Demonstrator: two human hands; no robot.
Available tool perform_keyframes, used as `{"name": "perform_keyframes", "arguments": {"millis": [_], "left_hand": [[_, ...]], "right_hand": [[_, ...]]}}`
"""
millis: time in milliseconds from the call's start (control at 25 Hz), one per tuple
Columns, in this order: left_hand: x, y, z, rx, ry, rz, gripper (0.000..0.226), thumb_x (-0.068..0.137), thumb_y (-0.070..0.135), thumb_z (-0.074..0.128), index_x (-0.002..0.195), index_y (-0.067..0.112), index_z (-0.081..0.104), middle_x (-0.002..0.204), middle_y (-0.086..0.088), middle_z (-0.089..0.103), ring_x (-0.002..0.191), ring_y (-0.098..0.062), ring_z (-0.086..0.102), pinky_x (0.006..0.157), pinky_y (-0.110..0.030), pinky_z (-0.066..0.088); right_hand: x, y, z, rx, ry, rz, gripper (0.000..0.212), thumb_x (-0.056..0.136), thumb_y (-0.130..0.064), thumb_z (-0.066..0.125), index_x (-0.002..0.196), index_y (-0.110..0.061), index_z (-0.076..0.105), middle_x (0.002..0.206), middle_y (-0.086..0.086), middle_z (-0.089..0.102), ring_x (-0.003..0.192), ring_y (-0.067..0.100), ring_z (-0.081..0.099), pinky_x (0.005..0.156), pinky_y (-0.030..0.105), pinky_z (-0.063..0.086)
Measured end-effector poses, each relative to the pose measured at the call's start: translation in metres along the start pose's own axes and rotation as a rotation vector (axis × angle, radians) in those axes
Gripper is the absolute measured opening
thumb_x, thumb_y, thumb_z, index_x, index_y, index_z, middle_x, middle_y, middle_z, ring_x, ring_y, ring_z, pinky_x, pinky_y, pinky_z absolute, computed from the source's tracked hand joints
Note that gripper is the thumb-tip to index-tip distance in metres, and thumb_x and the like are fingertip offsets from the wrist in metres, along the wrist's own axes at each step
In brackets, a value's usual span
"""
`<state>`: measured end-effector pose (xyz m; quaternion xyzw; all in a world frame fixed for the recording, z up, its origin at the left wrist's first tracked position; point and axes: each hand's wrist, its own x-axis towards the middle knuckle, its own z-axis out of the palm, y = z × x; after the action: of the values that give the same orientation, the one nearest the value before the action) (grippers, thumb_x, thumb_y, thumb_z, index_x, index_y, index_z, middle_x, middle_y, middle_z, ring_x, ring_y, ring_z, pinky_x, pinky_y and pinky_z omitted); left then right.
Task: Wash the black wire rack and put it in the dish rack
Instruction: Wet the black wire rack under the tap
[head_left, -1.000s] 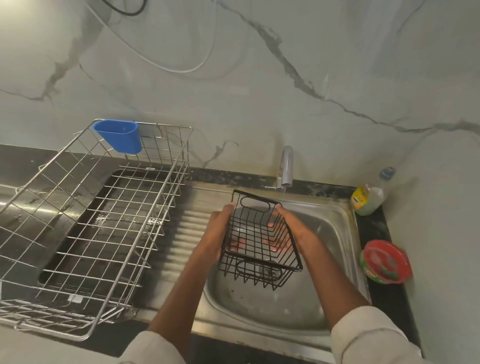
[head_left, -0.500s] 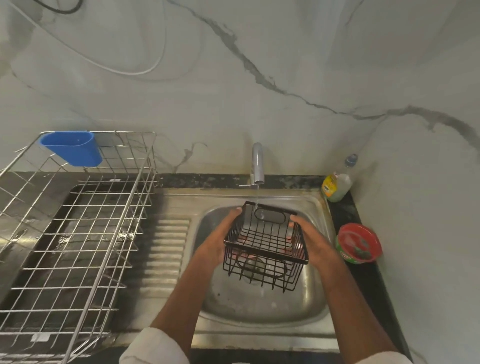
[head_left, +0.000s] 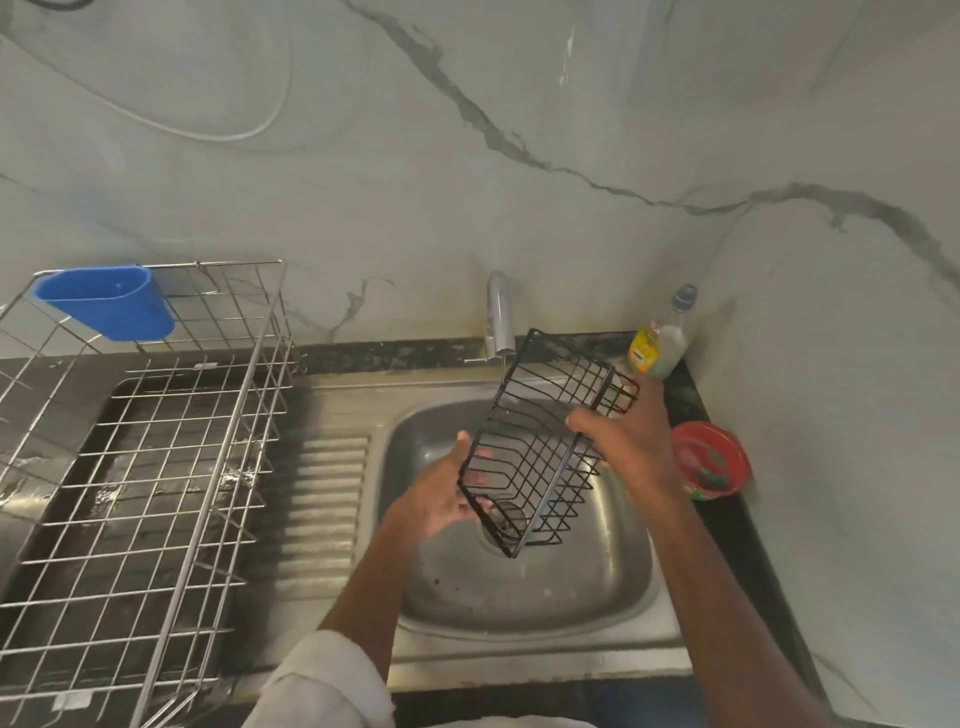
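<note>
Both hands hold the black wire rack (head_left: 540, 447) tilted under the tap (head_left: 500, 317): left hand (head_left: 441, 499) cradling its near end, right hand (head_left: 631, 436) gripping the far end; dish rack (head_left: 156, 415) lies left.

The dish rack (head_left: 156, 467) runs off the frame at nine and seven o'clock — its left and near ends are cut off. The left hand's (head_left: 441, 499) fingers lie partly behind the wires of the black rack (head_left: 540, 457), so its grip is hard to read. The right hand (head_left: 628, 441) covers part of the rack's side at three o'clock. The bottle's (head_left: 657, 348) label is too small to read — the red tub's (head_left: 711, 460) print is blurred.
</note>
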<state>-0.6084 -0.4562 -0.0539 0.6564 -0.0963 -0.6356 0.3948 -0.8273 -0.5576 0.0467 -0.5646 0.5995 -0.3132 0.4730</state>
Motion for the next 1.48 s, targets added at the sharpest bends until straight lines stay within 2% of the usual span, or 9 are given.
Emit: {"name": "perform_keyframes", "arguments": {"millis": [360, 480, 640, 760, 920, 1080, 1240, 1360, 1480], "left_hand": [[0.051, 0.063, 0.059, -0.182, 0.003, -0.023, 0.106, 0.094, 0.089, 0.013, 0.131, 0.007, 0.068, 0.122, -0.023, 0.075, 0.114, -0.037, 0.067, 0.089, -0.044, 0.051], [0.063, 0.081, 0.070, -0.229, -0.031, 0.017, 0.097, 0.100, 0.083, 0.016, 0.124, 0.007, 0.071, 0.106, -0.017, 0.081, 0.105, -0.034, 0.069, 0.088, -0.043, 0.049], [0.069, 0.089, 0.067, -0.331, -0.038, 0.080, 0.073, 0.110, 0.062, 0.033, 0.129, 0.000, 0.065, 0.129, -0.025, 0.073, 0.118, -0.037, 0.065, 0.097, -0.043, 0.050], [0.064, 0.081, 0.047, -0.369, -0.043, 0.145, 0.043, 0.106, 0.036, 0.059, 0.120, -0.004, 0.067, 0.107, -0.021, 0.074, 0.102, -0.033, 0.066, 0.091, -0.041, 0.053], [0.054, 0.068, 0.020, -0.355, -0.115, 0.167, 0.040, 0.097, 0.026, 0.073, 0.123, -0.003, 0.064, 0.094, -0.013, 0.063, 0.075, -0.025, 0.058, 0.084, -0.042, 0.055], [0.035, 0.059, -0.004, -0.295, -0.101, 0.171, 0.029, 0.106, 0.024, 0.064, 0.118, -0.001, 0.070, 0.110, -0.021, 0.077, 0.095, -0.034, 0.072, 0.107, -0.052, 0.055], [0.018, 0.040, -0.031, -0.291, 0.009, 0.211, 0.018, 0.102, 0.008, 0.066, 0.118, -0.001, 0.064, 0.130, -0.030, 0.069, 0.117, -0.041, 0.069, 0.112, -0.051, 0.053], [0.009, 0.015, -0.046, -0.337, 0.137, 0.236, 0.014, 0.102, 0.004, 0.062, 0.116, -0.001, 0.064, 0.123, -0.027, 0.071, 0.101, -0.029, 0.075, 0.094, -0.039, 0.063], [0.001, -0.014, -0.060, -0.406, 0.250, 0.270, 0.017, 0.102, 0.000, 0.054, 0.111, -0.002, 0.069, 0.110, -0.023, 0.074, 0.084, -0.023, 0.076, 0.075, -0.035, 0.067]], "right_hand": [[-0.021, 0.026, -0.016, -0.091, 0.079, -0.189, 0.102, 0.060, -0.023, 0.096, 0.137, -0.030, 0.030, 0.130, -0.001, 0.040, 0.124, 0.018, 0.045, 0.106, 0.034, 0.045], [-0.017, 0.046, -0.024, 0.026, 0.096, -0.210, 0.098, 0.059, -0.017, 0.096, 0.131, -0.033, 0.031, 0.131, 0.001, 0.042, 0.124, 0.024, 0.052, 0.102, 0.043, 0.054], [-0.016, 0.066, -0.030, 0.208, 0.023, -0.264, 0.099, 0.064, 0.008, 0.090, 0.131, -0.035, 0.031, 0.138, 0.001, 0.042, 0.130, 0.023, 0.053, 0.103, 0.035, 0.054], [-0.018, 0.071, -0.030, 0.189, -0.019, -0.288, 0.102, 0.068, 0.016, 0.085, 0.138, -0.033, 0.029, 0.139, -0.008, 0.040, 0.133, 0.012, 0.047, 0.109, 0.027, 0.048], [-0.011, 0.067, -0.023, 0.179, -0.127, -0.308, 0.110, 0.073, 0.026, 0.070, 0.156, -0.026, 0.021, 0.153, -0.005, 0.040, 0.144, 0.014, 0.043, 0.114, 0.041, 0.047], [0.005, 0.055, -0.006, 0.301, -0.139, -0.402, 0.108, 0.079, 0.030, 0.059, 0.162, -0.030, 0.023, 0.160, -0.005, 0.041, 0.148, 0.018, 0.042, 0.113, 0.045, 0.045], [0.028, 0.063, 0.030, 0.672, -0.094, -0.103, 0.082, 0.087, 0.027, 0.053, 0.144, -0.031, 0.054, 0.146, -0.004, 0.060, 0.138, 0.021, 0.055, 0.106, 0.042, 0.051], [0.050, 0.070, 0.072, 0.883, 0.015, 0.236, 0.027, 0.105, -0.004, 0.050, 0.121, -0.016, 0.068, 0.119, 0.007, 0.074, 0.110, 0.025, 0.073, 0.093, 0.040, 0.056], [0.069, 0.070, 0.105, 0.886, -0.146, 0.371, 0.028, 0.111, -0.016, 0.040, 0.121, -0.010, 0.066, 0.114, 0.008, 0.074, 0.100, 0.021, 0.076, 0.082, 0.033, 0.061]]}}
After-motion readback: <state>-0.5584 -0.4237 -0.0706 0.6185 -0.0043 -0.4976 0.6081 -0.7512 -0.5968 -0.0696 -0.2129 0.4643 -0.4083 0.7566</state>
